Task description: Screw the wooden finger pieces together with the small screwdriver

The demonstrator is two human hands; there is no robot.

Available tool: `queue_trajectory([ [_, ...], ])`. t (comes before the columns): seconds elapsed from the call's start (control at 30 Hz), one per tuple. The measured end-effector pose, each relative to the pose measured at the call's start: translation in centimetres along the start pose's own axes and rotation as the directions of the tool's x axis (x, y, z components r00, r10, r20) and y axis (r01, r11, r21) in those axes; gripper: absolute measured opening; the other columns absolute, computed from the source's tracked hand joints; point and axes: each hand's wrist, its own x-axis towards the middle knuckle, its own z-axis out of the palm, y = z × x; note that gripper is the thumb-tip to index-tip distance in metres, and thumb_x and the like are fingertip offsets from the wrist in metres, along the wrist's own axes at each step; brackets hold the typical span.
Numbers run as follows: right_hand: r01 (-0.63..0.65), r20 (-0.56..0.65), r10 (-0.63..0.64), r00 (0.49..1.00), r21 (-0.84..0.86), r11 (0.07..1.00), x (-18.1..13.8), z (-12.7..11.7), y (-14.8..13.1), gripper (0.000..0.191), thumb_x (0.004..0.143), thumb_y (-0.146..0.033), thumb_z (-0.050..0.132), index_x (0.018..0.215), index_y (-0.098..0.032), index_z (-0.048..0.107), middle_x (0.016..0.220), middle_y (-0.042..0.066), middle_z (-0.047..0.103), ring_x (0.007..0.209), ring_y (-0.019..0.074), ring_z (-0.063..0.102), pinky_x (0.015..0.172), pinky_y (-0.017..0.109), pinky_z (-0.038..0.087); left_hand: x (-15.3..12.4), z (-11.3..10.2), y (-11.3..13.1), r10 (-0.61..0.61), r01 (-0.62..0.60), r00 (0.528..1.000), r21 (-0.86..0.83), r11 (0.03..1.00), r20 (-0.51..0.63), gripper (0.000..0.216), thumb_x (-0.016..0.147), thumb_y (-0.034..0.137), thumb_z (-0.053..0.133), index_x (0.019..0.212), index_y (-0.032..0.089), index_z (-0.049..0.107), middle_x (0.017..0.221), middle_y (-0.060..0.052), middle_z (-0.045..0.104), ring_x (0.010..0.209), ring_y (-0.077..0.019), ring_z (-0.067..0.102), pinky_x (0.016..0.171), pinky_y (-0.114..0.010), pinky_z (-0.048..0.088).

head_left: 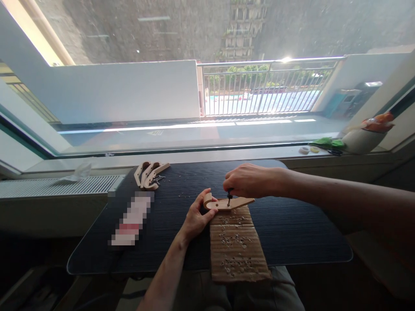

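A curved wooden piece [238, 202] lies across the far end of a cardboard sheet [236, 244] on the dark table [292, 233]. My left hand [196, 217] grips its hooked left end, thumb on top. My right hand [248, 180] is closed over a small dark tool [229, 196] that stands upright with its tip on the wooden piece. Wood shavings are scattered over the cardboard.
Several more curved wooden pieces [150, 173] and small dark screws [158, 178] lie at the table's far left corner. A blurred flat object [132, 219] sits on the left. A radiator grille [58, 185] and window sill [227, 152] run behind, with small items [324, 145] at the right.
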Motion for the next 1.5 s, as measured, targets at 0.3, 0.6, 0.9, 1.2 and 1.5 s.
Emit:
queue_trajectory([
  [0.3,-0.082,-0.034,0.084,0.996,0.064,0.995,0.1,1.9,0.3,0.024,0.088,-0.024,0.042,0.085,-0.016,0.064,0.078,0.006,0.066,0.067,0.0146,0.057,0.057,0.027,0.031,0.0,0.0,-0.4,-0.006,0.006,1.000,-0.011,1.000,-0.003,0.060,0.077,0.023,0.062,0.132,0.021,0.039,0.106,-0.003,0.063,0.096,-0.0151,0.058,0.097,-0.032,0.041],
  [0.6,-0.172,-0.036,0.172,0.984,-0.012,0.985,0.2,1.5,-0.5,0.031,0.089,-0.036,0.044,0.087,-0.014,0.065,0.077,0.009,0.067,0.066,0.0178,0.059,0.054,0.028,0.031,-0.1,0.1,-0.4,0.008,-0.008,1.000,-0.008,1.000,-0.018,0.059,0.076,0.024,0.063,0.131,0.021,0.041,0.106,-0.003,0.063,0.098,-0.0163,0.059,0.098,-0.035,0.041],
  [0.9,-0.005,-0.043,0.007,0.999,0.029,1.000,-0.6,0.2,-0.2,0.021,0.089,-0.021,0.044,0.087,-0.017,0.065,0.085,0.005,0.065,0.068,0.0129,0.055,0.055,0.026,0.029,-0.1,-0.1,0.0,-0.006,0.006,1.000,0.005,1.000,-0.006,0.058,0.076,0.023,0.062,0.130,0.021,0.041,0.106,-0.003,0.063,0.097,-0.0157,0.059,0.099,-0.034,0.041],
  [1.2,-0.141,-0.047,0.144,0.988,0.067,0.988,-0.1,1.6,0.1,0.028,0.092,-0.027,0.040,0.082,-0.015,0.063,0.073,0.006,0.065,0.063,0.0136,0.055,0.055,0.027,0.028,0.1,0.0,-0.5,0.002,-0.002,1.000,0.009,1.000,-0.006,0.058,0.077,0.022,0.062,0.131,0.022,0.041,0.107,-0.003,0.063,0.099,-0.0156,0.059,0.098,-0.032,0.041],
  [1.5,-0.216,-0.104,0.214,0.971,-0.008,0.976,0.3,1.5,-0.4,0.034,0.092,-0.035,0.037,0.084,-0.015,0.064,0.070,0.008,0.064,0.058,0.0151,0.054,0.052,0.027,0.027,0.0,0.0,-0.2,0.000,0.000,1.000,0.004,1.000,0.002,0.058,0.077,0.023,0.062,0.131,0.021,0.041,0.106,-0.003,0.063,0.098,-0.0162,0.059,0.099,-0.033,0.040],
])
